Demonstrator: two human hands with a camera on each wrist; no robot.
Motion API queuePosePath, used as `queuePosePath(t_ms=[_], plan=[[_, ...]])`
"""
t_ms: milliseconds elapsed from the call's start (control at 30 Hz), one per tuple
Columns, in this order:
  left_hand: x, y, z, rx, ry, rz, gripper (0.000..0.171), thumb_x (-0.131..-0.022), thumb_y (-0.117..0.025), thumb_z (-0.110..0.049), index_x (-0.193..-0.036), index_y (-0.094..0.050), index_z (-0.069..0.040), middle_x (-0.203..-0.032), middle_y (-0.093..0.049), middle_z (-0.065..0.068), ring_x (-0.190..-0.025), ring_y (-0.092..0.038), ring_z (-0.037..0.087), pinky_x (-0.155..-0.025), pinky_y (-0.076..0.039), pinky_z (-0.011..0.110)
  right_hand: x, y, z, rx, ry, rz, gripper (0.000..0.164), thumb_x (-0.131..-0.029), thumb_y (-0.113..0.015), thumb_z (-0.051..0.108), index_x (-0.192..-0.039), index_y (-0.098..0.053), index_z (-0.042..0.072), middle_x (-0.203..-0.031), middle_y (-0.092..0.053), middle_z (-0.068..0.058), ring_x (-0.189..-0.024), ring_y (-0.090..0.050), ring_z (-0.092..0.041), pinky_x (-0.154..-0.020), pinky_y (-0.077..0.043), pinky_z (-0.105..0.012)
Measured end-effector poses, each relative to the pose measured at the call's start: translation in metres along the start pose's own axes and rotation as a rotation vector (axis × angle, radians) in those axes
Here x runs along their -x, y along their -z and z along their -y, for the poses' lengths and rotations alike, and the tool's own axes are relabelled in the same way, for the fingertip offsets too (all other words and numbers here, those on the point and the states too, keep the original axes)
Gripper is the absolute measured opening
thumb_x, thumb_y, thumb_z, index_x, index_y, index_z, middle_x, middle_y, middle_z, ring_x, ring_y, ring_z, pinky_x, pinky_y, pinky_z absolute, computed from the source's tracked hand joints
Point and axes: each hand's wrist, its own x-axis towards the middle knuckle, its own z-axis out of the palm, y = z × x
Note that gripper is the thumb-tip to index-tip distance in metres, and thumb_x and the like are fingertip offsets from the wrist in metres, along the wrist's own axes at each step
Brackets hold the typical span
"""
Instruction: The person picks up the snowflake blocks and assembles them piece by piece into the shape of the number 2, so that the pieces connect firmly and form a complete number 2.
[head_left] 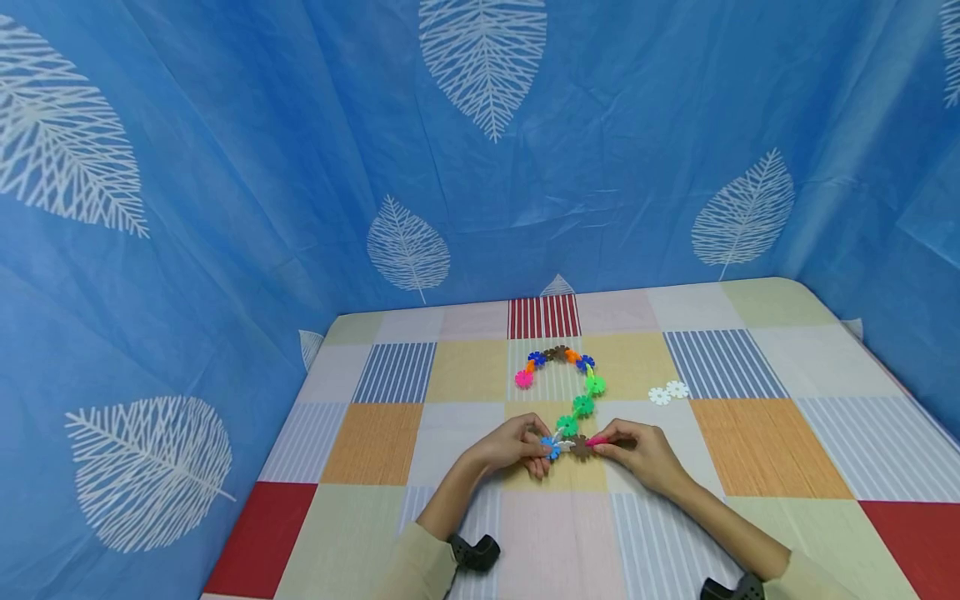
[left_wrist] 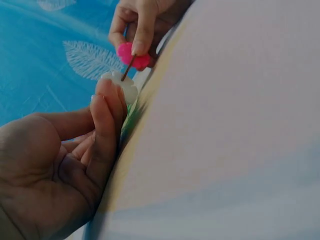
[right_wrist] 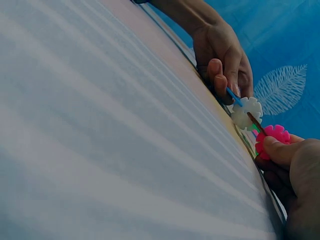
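Note:
A curved chain of interlocking plastic flower discs lies on the cloth, with green discs [head_left: 583, 406] along its right side and a pink disc [head_left: 524, 379] at its far left end. At the near end my left hand [head_left: 517, 447] pinches a light blue disc [head_left: 551, 448]. Slotted beside it is a white disc [right_wrist: 247, 113], and a brown disc [head_left: 581, 448] joins that one. Between thumb and fingers, my right hand [head_left: 645, 454] grips another pink disc [right_wrist: 273, 141], which meets the brown disc edge. Whether those two are fully slotted I cannot tell.
Two loose white discs [head_left: 668, 392] lie to the right of the chain. A patchwork-patterned cloth [head_left: 465, 375] covers the table. Blue curtains [head_left: 300, 167] with white leaf prints hang behind and at both sides.

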Motion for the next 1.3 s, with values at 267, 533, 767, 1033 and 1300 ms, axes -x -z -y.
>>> queuePosePath(t_ms=[267,533,767,1033,1300], plan=[[0.002,0.002,-0.001,0.003,0.009,-0.004,0.011,-0.092,-0.05,0.004,-0.101,-0.044,0.004,-0.066,-0.062,0.007,-0.052,-0.06,0.013,-0.05,-0.051,0.022,-0.005,0.0,-0.003,0.002,0.021,0.054,0.011,-0.078,-0.073,0.01,-0.086,-0.069,0.017,-0.082,-0.068,0.009,-0.075,-0.064,-0.008,-0.066,-0.05,-0.018],[0.004,0.002,0.001,0.015,0.006,-0.025,0.013,-0.091,-0.052,0.003,-0.103,-0.045,0.005,-0.067,-0.062,0.009,-0.052,-0.059,0.013,-0.05,-0.051,0.022,-0.019,0.026,-0.024,0.138,0.025,-0.072,0.019,-0.081,-0.071,0.012,-0.1,-0.07,0.011,-0.09,-0.069,0.003,-0.079,-0.061,-0.007,-0.068,-0.047,-0.015],[0.002,0.002,0.007,-0.013,0.011,-0.02,0.013,-0.092,-0.053,0.001,-0.102,-0.046,0.002,-0.067,-0.064,0.009,-0.052,-0.06,0.014,-0.05,-0.052,0.023,-0.02,0.071,-0.049,0.371,-0.052,-0.301,0.025,-0.081,-0.071,0.01,-0.105,-0.067,0.004,-0.1,-0.063,-0.017,-0.085,-0.051,-0.027,-0.069,-0.041,-0.03],[0.001,0.001,0.005,-0.017,-0.003,-0.011,0.012,-0.092,-0.053,0.001,-0.102,-0.047,0.003,-0.067,-0.063,0.009,-0.052,-0.06,0.015,-0.05,-0.052,0.024,-0.013,0.099,-0.066,0.51,-0.136,-0.215,0.028,-0.079,-0.07,0.007,-0.104,-0.065,-0.005,-0.107,-0.052,-0.033,-0.099,-0.041,-0.047,-0.077,-0.033,-0.057],[0.0,0.001,0.003,-0.029,-0.003,-0.019,0.011,-0.092,-0.053,0.0,-0.101,-0.047,0.003,-0.067,-0.063,0.009,-0.052,-0.06,0.014,-0.05,-0.052,0.023,-0.016,0.099,-0.063,0.455,-0.16,-0.254,0.022,-0.077,-0.075,0.009,-0.091,-0.061,-0.001,-0.082,-0.06,-0.016,-0.077,-0.052,-0.025,-0.068,-0.04,-0.03]])
